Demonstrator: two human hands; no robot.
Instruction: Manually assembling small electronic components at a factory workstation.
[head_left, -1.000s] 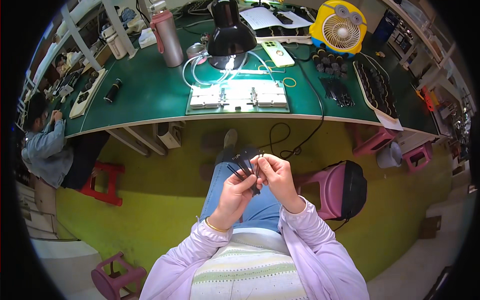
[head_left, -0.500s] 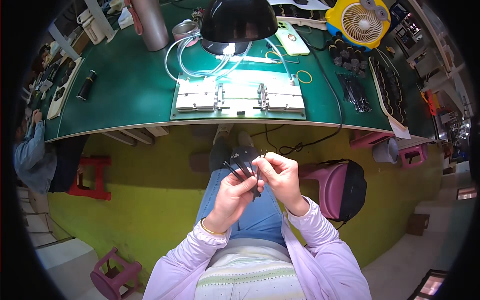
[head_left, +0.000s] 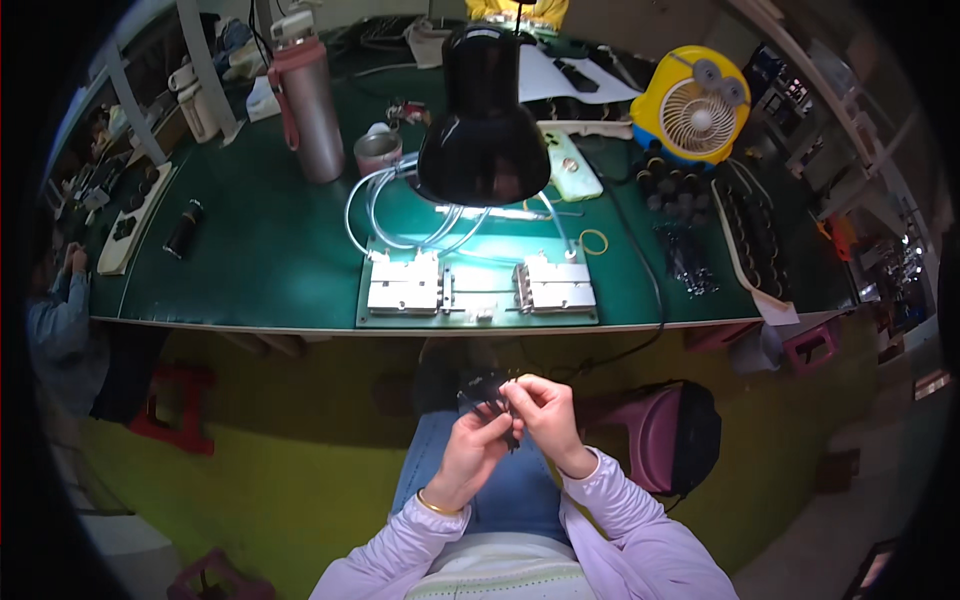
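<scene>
Over my lap, my left hand [head_left: 474,456] is closed around several thin black strips [head_left: 490,408], which fan out from its fingers. My right hand [head_left: 548,418] pinches at the upper ends of these strips, thumb and forefinger together, right beside the left. Which strip it grips is too small to tell. Beyond both hands, near the bench edge, a fixture plate [head_left: 480,318] bears a left metal block [head_left: 404,288] and a right metal block [head_left: 560,286], with a gap between them. Clear tubes [head_left: 360,215] run to the fixture.
A black lamp [head_left: 482,150] lights the fixture. Around it are a steel bottle [head_left: 308,115], a cup [head_left: 378,152], a phone [head_left: 572,168] and a yellow fan [head_left: 695,110]. More black strips [head_left: 685,262] lie at right. A pink stool [head_left: 655,440] holds a black bag [head_left: 695,440].
The view has tilted up, so the bench and my hands sit lower in the picture. Both hands stay together on the black strips.
</scene>
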